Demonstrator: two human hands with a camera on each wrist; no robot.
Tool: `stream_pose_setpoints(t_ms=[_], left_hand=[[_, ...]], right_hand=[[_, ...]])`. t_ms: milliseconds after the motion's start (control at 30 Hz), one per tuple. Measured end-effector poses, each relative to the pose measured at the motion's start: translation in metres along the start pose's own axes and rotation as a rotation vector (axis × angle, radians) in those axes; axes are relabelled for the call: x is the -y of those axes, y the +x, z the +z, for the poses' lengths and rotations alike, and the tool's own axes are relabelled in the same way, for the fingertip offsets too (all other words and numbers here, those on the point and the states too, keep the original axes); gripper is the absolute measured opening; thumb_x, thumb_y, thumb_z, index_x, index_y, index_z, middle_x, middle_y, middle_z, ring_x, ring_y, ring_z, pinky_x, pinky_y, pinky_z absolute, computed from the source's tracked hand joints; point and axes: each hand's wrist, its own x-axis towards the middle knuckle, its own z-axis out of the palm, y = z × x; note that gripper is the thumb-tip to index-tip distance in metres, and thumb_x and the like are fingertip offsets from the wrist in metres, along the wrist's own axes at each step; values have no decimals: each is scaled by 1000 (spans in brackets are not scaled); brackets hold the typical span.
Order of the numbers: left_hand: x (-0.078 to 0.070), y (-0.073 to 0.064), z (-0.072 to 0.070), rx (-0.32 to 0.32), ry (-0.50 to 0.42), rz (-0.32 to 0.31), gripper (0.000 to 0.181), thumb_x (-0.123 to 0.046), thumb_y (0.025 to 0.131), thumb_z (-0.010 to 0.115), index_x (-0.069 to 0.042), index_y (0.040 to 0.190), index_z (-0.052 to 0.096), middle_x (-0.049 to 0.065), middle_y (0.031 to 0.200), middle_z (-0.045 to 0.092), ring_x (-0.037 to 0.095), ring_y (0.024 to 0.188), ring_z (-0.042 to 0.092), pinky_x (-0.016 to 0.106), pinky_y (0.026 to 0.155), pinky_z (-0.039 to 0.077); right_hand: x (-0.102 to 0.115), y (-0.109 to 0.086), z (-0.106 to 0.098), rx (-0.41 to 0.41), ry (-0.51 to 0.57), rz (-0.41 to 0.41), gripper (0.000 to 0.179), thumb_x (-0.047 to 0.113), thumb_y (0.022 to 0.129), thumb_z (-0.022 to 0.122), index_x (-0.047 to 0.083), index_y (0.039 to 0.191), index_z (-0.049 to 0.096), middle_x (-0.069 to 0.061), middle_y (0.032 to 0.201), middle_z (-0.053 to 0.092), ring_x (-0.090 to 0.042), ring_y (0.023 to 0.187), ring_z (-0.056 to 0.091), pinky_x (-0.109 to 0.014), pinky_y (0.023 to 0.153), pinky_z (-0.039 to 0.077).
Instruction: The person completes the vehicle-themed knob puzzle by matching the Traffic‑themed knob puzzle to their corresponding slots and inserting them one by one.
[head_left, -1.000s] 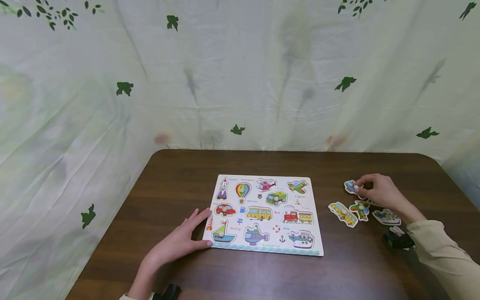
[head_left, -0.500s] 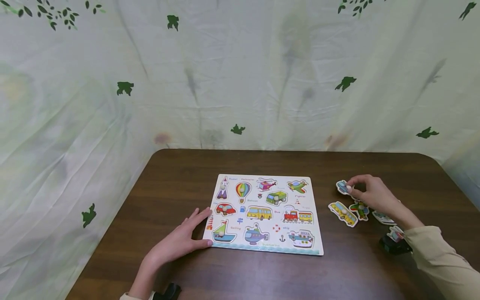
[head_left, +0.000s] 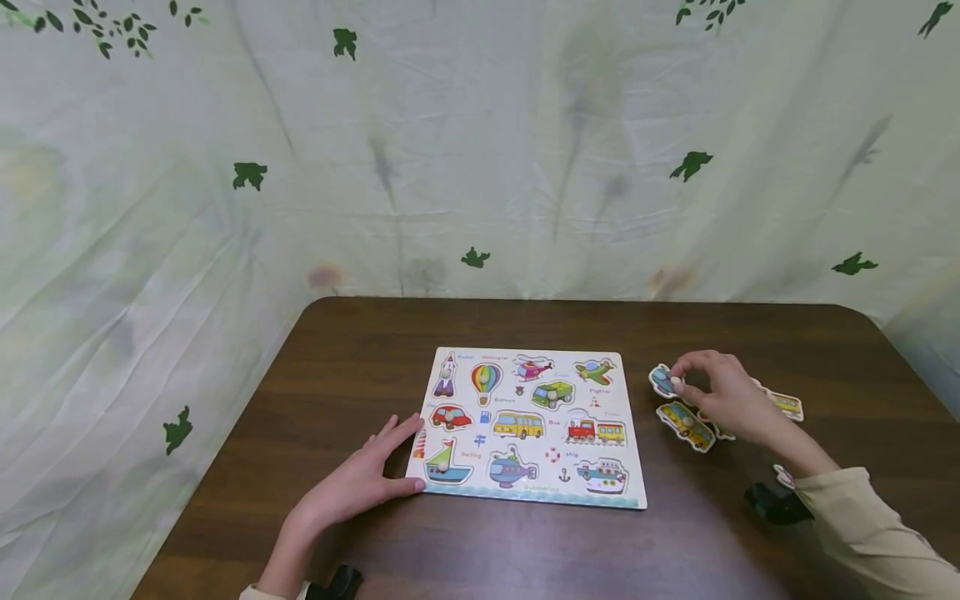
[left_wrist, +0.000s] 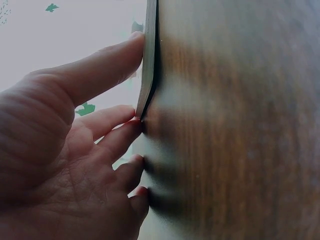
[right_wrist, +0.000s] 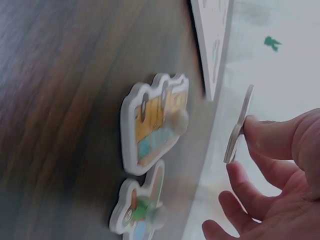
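Clock centred on the board, 12 at the far side. Left hand [head_left: 367, 473] at 8 o'clock: fingers extended, thumb and a fingertip against the near-left edges, gripping nothing, likely steadying. Board [head_left: 536, 451]: flat on the desk [head_left: 360, 350], looks thin and rigid, probably light enough to skid if nudged, so brace an edge. Blue piece [head_left: 662, 381]: between 2 and 3 o'clock, near the board's right side, looks clear of the desk; thin slab edge-on in the right wrist view, probably wood. Should be stiff, very light, not fragile; face likely slick. Take hold at the white knob [head_left: 677, 383], not the thin rim; knob's small, so the piece could twist in the fingertips. Yellow piece [head_left: 686, 425]: 3 o'clock, lying knob up, same hold. Right hand [head_left: 716, 387]: thumb and finger pinching the blue piece, seemingly by that knob. Long yellow piece [head_left: 787, 406]: farther out toward 3 o'clock, knob not clear from here; expect similar feel.
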Motion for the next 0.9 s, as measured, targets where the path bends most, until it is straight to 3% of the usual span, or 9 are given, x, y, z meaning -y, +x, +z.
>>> stream_pose_setpoints(t_ms=[367,533,900], left_hand=[[1,0,0,1,7,-10,85,-40,83,78,-21,154,36,4,160,27,37,148,5,63,114,7],[2,0,1,-3,14,-11,86,-40,82,79,-21,154,36,4,160,27,38,148,6,64,113,7],[3,2,0,0,18,-6,86,-42,83,78,-21,154,35,3,160,27,34,149,6,64,113,7]], right_hand=[[25,-1,10,86,36,23,10,5,90,71,12,96,66,-18,118,59,-43,116,40,-59,92,33],[39,-2,20,100,3,-22,16,3,86,74,16,90,66,-12,114,58,-39,112,43,-53,89,36],[67,-1,42,170,4,-112,23,2,85,75,22,89,63,-5,112,57,-34,113,45,-51,91,41]])
